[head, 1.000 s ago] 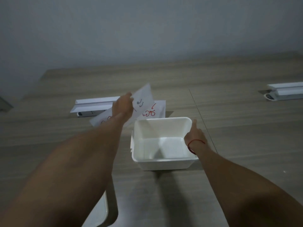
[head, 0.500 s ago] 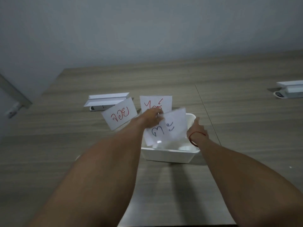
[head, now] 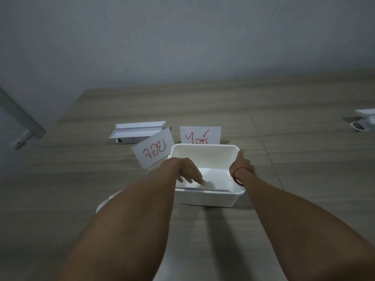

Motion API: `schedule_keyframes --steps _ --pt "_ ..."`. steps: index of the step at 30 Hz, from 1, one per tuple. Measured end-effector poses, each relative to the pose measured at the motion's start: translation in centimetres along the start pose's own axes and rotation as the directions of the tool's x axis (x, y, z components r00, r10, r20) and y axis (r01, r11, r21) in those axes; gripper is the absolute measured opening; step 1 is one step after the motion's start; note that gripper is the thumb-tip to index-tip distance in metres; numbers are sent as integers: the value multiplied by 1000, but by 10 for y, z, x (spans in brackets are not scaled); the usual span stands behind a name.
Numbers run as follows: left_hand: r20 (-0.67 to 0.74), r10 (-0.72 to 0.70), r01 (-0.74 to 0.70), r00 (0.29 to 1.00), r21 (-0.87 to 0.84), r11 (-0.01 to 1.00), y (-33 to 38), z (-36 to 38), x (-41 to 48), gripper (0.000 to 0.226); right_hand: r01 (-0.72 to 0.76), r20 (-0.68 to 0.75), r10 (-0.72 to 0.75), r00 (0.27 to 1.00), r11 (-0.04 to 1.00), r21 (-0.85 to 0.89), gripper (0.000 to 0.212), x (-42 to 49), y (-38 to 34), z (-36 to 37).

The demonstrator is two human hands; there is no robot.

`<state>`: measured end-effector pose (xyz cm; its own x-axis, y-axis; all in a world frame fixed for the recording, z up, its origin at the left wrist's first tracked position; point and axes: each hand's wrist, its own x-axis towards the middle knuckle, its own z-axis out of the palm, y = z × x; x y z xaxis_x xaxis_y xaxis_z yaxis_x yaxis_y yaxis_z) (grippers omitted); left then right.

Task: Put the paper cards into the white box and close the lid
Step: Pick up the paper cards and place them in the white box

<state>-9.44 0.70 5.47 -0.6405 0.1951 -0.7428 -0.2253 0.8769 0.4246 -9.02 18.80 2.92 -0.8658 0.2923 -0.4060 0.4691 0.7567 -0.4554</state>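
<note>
The white box (head: 204, 198) stands open on the wooden table. My left hand (head: 188, 171) reaches inside it, fingers spread and pointing down, fingertips on a paper card (head: 216, 189) lying flat near the box's front wall. My right hand (head: 241, 162), with a red string on the wrist, grips the box's right rim. Two more cards with red writing lie just beyond the box: a tilted one (head: 154, 152) at its far left corner and a straight one (head: 199, 135) behind it. The white lid (head: 105, 200) peeks out from under my left forearm.
A white power strip with a folded white cover (head: 138, 131) sits behind the left card. Another similar white unit (head: 365, 120) lies at the right edge. A grey wall runs behind the table, and a door frame (head: 22, 122) stands at the left.
My left hand carried a card from behind the box over it and down inside; the card now lies flat in the box. My right hand stayed on the rim.
</note>
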Motion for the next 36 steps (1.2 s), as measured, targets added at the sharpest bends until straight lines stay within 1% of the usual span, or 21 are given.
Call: schedule_keyframes --steps 1,2,3,4,5,7,8,9,10,12,13,16,17,20,22,24,25,28,29,31,36 --pt "-65 20 -24 998 -67 997 -4 -10 2 52 9 -2 -9 1000 1000 -3 69 1 -5 2" --pt "-188 50 -70 981 -101 992 -11 -22 5 47 15 -6 -15 1000 1000 -10 69 4 -12 4" --pt "-352 70 -112 933 -99 989 -19 -32 8 40 20 -15 -20 1000 1000 -16 69 7 -16 7" --pt "-519 68 -132 852 -87 987 -28 -43 12 34 26 -28 -26 999 999 -20 69 11 -21 9" --pt "-648 50 -128 760 -75 989 -36 -51 15 31 27 -47 -28 998 1000 -16 68 15 -24 11" --pt "-787 -13 -58 617 -62 996 -52 -69 21 25 34 -95 -34 995 999 -7 63 24 -32 18" --pt "-821 -36 -4 570 -47 999 -59 -75 24 25 40 -117 -39 992 999 1 59 28 -36 20" --pt "-841 -52 52 539 -29 998 -65 -81 27 28 44 -138 -42 990 999 12 55 31 -40 24" --pt "-850 -66 104 522 -13 995 -72 -86 31 31 45 -152 -41 988 999 24 51 33 -44 26" --pt "-855 -96 194 510 5 981 -87 -94 42 35 44 -172 -34 985 998 51 46 39 -50 32" --pt "-852 -111 214 511 1 977 -93 -94 46 34 46 -179 -34 983 997 64 44 41 -51 32" --pt "-802 -216 210 556 -116 971 -103 -95 56 28 47 -177 -33 984 996 73 42 47 -53 36" --pt "-792 -241 211 562 -144 967 -103 -96 57 28 48 -178 -36 983 997 67 41 48 -54 36" --pt "-794 -276 210 541 -191 959 -102 -95 60 31 53 -185 -43 982 997 49 39 50 -55 36" --pt "-766 -310 206 564 -233 950 -105 -91 64 29 51 -182 -41 983 997 50 39 49 -55 36" --pt "-726 -310 206 614 -232 951 -108 -88 70 26 51 -178 -41 983 998 49 39 50 -54 37" --pt "-716 -305 207 628 -224 952 -110 -87 71 26 52 -178 -43 983 998 44 39 50 -54 37" --pt "-717 -303 208 628 -220 953 -111 -91 66 28 53 -169 -47 985 998 33 39 50 -55 37" --pt "-735 -281 206 617 -193 959 -111 -93 64 28 54 -162 -47 986 998 37 39 50 -56 37" --pt "-789 -232 199 569 -142 970 -106 -97 58 25 51 -149 -43 988 997 50 39 49 -57 35" --pt "-919 -121 145 376 -71 987 -88 -108 35 18 51 -107 -43 993 996 70 49 35 -57 26"
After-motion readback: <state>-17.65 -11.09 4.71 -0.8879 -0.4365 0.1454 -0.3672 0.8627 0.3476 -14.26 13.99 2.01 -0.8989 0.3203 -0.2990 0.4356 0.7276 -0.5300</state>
